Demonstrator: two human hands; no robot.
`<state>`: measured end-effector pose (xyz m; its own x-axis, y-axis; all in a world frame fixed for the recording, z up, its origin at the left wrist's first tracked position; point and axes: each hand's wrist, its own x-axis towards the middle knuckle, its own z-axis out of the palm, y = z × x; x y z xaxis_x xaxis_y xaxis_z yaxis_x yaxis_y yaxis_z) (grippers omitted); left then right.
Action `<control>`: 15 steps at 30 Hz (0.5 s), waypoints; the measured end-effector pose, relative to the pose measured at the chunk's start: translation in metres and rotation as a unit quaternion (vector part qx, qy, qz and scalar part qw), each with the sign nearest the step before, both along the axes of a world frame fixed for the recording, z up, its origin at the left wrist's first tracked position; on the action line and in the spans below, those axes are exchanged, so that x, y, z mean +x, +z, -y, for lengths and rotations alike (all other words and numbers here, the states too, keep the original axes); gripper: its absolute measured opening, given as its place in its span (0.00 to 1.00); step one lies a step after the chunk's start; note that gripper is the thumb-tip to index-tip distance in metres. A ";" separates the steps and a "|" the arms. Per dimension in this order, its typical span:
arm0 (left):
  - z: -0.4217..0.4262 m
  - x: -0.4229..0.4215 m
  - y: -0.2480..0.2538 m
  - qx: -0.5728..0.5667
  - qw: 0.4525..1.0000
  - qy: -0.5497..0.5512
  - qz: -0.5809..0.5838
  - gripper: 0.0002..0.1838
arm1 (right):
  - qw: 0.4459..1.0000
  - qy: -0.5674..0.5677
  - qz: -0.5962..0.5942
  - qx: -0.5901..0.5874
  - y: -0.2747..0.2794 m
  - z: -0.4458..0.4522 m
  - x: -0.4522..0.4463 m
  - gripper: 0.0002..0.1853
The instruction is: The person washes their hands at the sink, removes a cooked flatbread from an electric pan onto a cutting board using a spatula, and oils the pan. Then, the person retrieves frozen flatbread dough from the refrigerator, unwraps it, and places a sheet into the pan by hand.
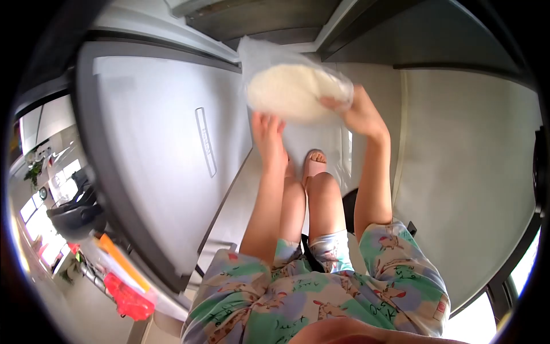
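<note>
A clear plastic bag holds a pale, round, flat stack that looks like flatbread; motion blurs it somewhat. My right hand grips the bag's right end, its fingers closed over the plastic. Near the lower left edge of the bag is my left hand, fingers stretched upward and a little apart. Whether those fingertips touch the bag or sit just below it is hard to see. The bag hangs in front of me, above the floor.
On the left stands a white panel with a long recessed handle and a grey frame. A plain pale panel rises on the right. Dark cabinetry is ahead. A red plastic bag hangs at far left. Below are my pink slippers.
</note>
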<state>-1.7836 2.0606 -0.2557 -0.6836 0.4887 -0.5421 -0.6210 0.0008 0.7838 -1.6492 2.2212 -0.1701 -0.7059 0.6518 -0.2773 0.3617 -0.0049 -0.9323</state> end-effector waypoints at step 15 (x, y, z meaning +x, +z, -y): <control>0.248 -0.119 0.357 -0.041 0.989 0.103 -0.103 0.25 | 0.940 0.056 -0.131 -0.311 0.294 0.224 -0.148 0.17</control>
